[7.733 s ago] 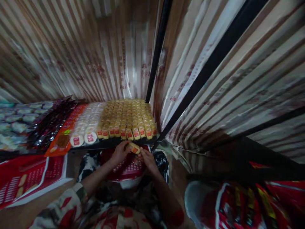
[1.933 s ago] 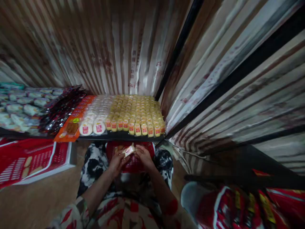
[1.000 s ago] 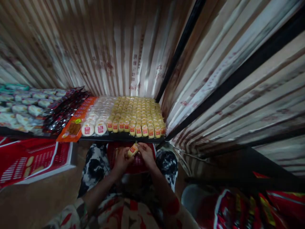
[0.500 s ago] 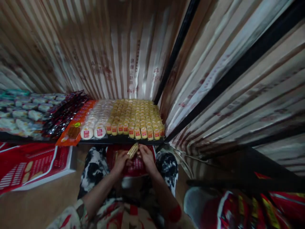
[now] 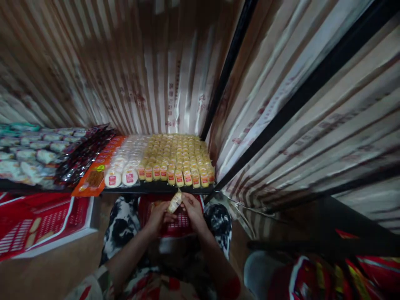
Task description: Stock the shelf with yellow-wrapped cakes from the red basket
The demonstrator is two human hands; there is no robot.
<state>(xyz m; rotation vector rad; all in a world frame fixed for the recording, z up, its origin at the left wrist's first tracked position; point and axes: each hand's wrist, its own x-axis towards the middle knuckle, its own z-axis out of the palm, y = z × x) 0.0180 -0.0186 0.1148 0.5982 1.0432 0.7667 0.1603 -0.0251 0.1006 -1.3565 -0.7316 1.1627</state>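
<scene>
Between my two hands is a small pale-yellow wrapped snack packet [image 5: 175, 202], tilted, its far end near the shelf's front edge. My left hand [image 5: 158, 217] is closed on its left side. My right hand [image 5: 192, 209] pinches it from the right with bent fingers. Beneath them, between my knees, lies a red container [image 5: 184, 228] with a grid-like pattern; my hands hide part of it. Just beyond, rows of similar yellow wrapped cakes [image 5: 178, 160] with red-and-white labels stand on a dark shelf [image 5: 156, 187].
Left of the yellow cakes stand clear-wrapped white round cakes [image 5: 120, 176], an orange packet [image 5: 90, 179], dark shiny packets [image 5: 81, 156] and white packets [image 5: 46, 156]. A red printed box [image 5: 46, 221] sits low left. Black metal bars [image 5: 268, 139] slant at right; red packages [image 5: 315, 279] lie lower right.
The packet has turned between my fingers and shows a paler, shinier side. My hands stay close together in nearly the same place. The view has tilted slightly, so the shelf appears lower.
</scene>
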